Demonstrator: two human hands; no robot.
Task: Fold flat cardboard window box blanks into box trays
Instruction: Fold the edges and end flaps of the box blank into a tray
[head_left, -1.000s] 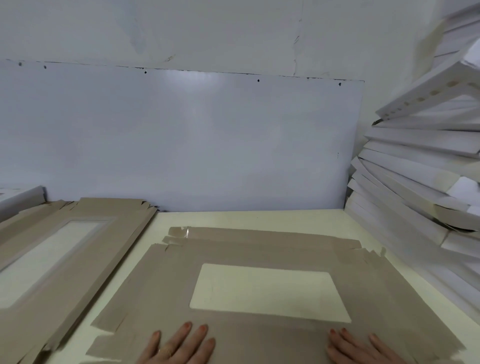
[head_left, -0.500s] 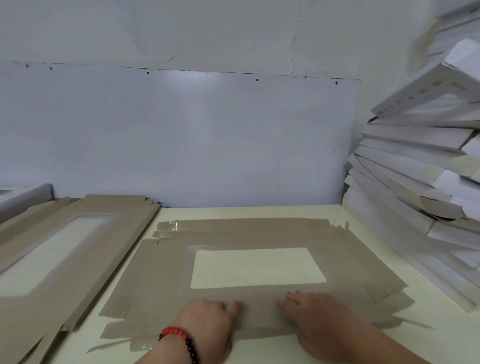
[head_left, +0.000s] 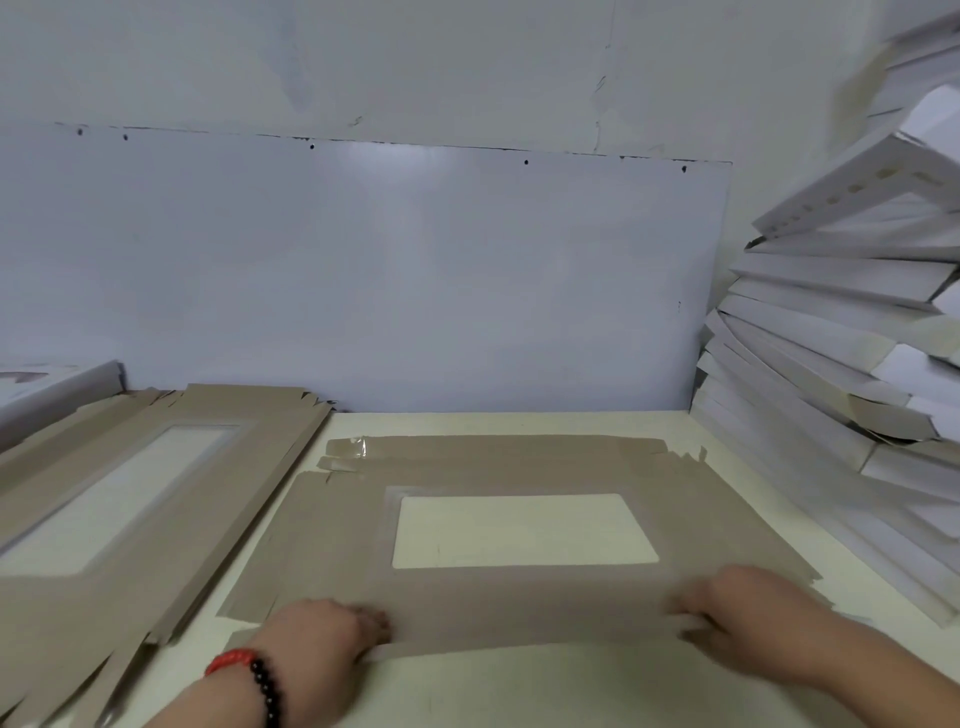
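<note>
**On the tabletop, two hands hold a flat box blank**

On the cream tabletop (head_left: 519, 686) lies a flat brown cardboard box blank (head_left: 332, 545) with a see-through window in its middle. Its near edge is right at the person's hands. The left hand (head_left: 322, 639), with a red and black bead bracelet (head_left: 249, 675) on its wrist, grips the near flap at the left, fingers curled over it. The right hand (head_left: 748, 618) grips the same flap at the right. The flap looks lifted a little off the tabletop.

A pile of more brown flat blanks (head_left: 119, 499) sits just to the left. A tall stack of white folded boxes (head_left: 831, 332) leans at the right, near the blank's corner.
</note>
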